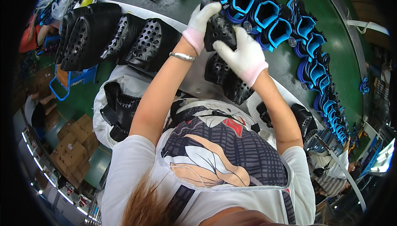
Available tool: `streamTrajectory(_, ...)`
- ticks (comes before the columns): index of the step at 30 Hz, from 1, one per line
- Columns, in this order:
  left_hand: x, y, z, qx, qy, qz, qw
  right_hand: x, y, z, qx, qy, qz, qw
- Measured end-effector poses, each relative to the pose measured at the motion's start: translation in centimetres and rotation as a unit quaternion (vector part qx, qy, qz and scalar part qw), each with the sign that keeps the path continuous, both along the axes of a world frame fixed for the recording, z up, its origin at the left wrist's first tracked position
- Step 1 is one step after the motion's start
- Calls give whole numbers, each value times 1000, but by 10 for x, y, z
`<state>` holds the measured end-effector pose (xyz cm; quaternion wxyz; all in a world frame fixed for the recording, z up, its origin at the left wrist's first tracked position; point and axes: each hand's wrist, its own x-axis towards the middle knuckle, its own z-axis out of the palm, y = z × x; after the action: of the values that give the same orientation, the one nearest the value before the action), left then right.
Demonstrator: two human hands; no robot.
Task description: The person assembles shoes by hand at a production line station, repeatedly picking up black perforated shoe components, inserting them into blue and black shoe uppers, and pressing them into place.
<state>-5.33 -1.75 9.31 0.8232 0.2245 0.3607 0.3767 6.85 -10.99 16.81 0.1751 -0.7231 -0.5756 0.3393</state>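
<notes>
Both my hands wear white gloves with pink cuffs. Between them, over the near edge of the bench, is a black perforated plastic shoe insert [221, 31]. My left hand [203, 18] is closed around its upper left side. My right hand [245, 56] grips it from the right, thumb on the near side; its other fingers are partly hidden behind the piece. Just below lie more black perforated inserts [218, 68], close to my body. Beyond my hands stands a row of black shoes with bright blue linings [264, 13], openings facing up.
Stacked black inserts [149, 42] line the bench to the left. Another row of blue-lined shoes [318, 77] curves along the green surface [349, 56] at right. A white bag [101, 108] holding black inserts hangs near my left side. Cardboard boxes [70, 155] and other people are farther left.
</notes>
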Motion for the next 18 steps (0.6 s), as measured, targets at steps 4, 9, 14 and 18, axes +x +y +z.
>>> streamTrajectory(4, 19, 21, -10, 20, 106, 80, 991, 10, 35, -12, 36, -40, 8, 999)
streamTrajectory(9, 8, 31, -27, 311, 419, -2, 853, 49, 85, -17, -63, -68, 21, 995)
streamTrajectory(14, 22, 41, -51, 460, 572, -113, 670, 65, 158, -24, -149, -146, 104, 973)
streamTrajectory(18, 35, 68, -54, 421, 615, -179, 643, 21, 197, -35, -132, -293, 95, 942)
